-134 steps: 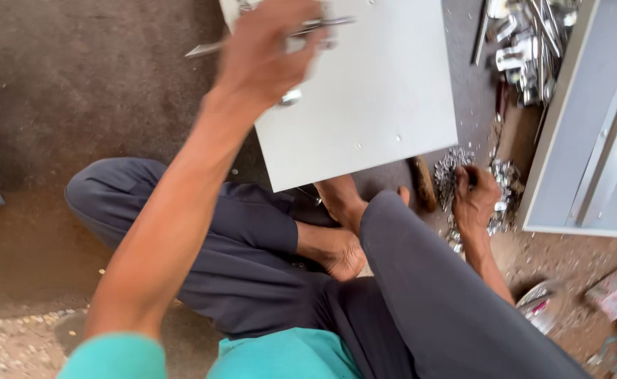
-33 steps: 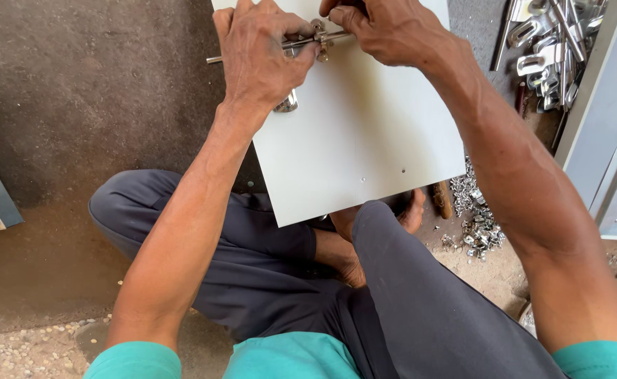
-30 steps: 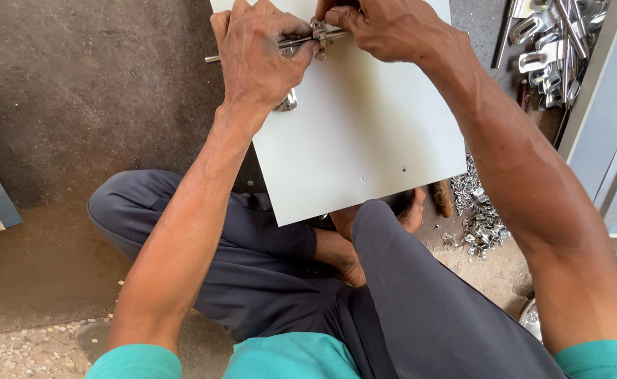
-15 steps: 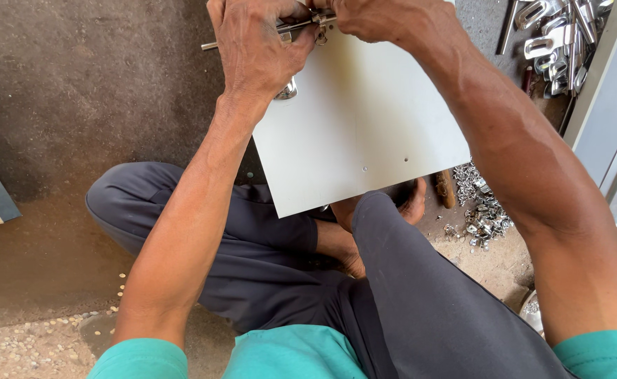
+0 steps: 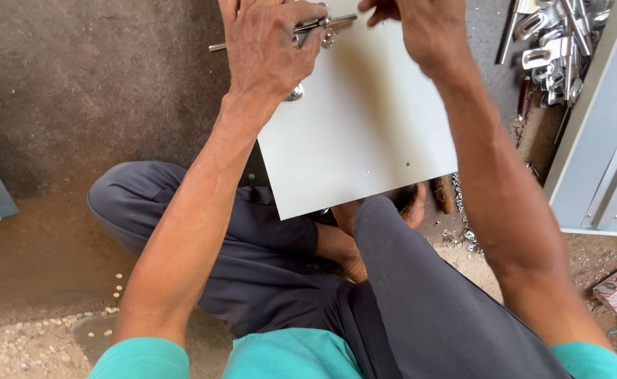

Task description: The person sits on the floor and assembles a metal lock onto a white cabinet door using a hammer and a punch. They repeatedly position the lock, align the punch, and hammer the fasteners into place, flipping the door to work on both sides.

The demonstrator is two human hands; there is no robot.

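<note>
Now the left hand (image 5: 270,49) gripped a metal latch (image 5: 315,27) at the top edge of the white panel (image 5: 357,133); the right hand (image 5: 421,24) had shifted right, fingers pinched just beside it.

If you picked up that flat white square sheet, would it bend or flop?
Probably not. The flat white square panel keeps straight edges while propped on the person's legs, so it looks stiff, likely metal. Its smooth surface might be slippery; the left hand presses on it beside the silver metal rod. Being thin, it may be fairly light.
</note>
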